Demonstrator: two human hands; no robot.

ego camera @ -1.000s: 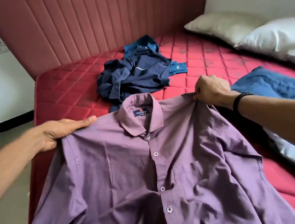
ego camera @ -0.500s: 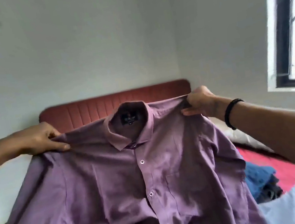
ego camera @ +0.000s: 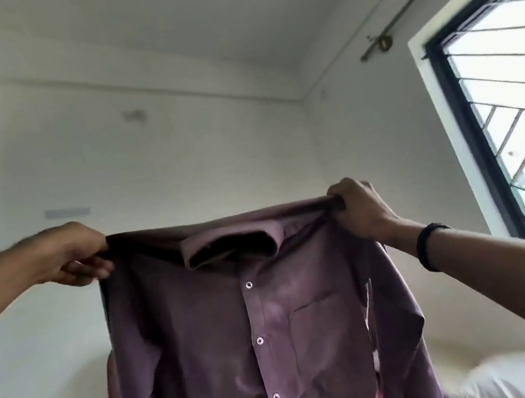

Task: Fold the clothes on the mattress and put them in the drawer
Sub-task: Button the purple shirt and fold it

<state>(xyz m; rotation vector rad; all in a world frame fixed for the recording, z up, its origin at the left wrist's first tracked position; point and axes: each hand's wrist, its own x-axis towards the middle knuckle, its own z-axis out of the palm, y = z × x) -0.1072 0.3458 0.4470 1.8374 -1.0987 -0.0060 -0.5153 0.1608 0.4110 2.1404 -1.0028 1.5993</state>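
Across the lower middle of the frame hangs the purple shirt [ego camera: 242, 334], held up in the air by its two shoulders with its buttoned front facing the camera, the collar folded forward at the top centre and a chest pocket showing right of the button line. Its top edge is pulled taut between the hands, and the body drops straight down past the bottom edge of the frame, sleeves hanging along both sides. At the left end of that edge, the left hand [ego camera: 72, 255] grips the shoulder, fingers curled under the cloth and thumb over it. At the right end, the right hand [ego camera: 360, 210] is clenched round the other shoulder, bunching the fabric in its fist; a black wristband [ego camera: 430, 247] sits on that wrist. Behind the shirt stands a pale wall [ego camera: 178, 160], with the ceiling [ego camera: 188, 13] above. On the right of the frame is a dark-framed barred window [ego camera: 520, 128], and a curtain rod [ego camera: 412, 3] runs above it. A white pillow [ego camera: 513, 379], blurred, shows at the lower right.
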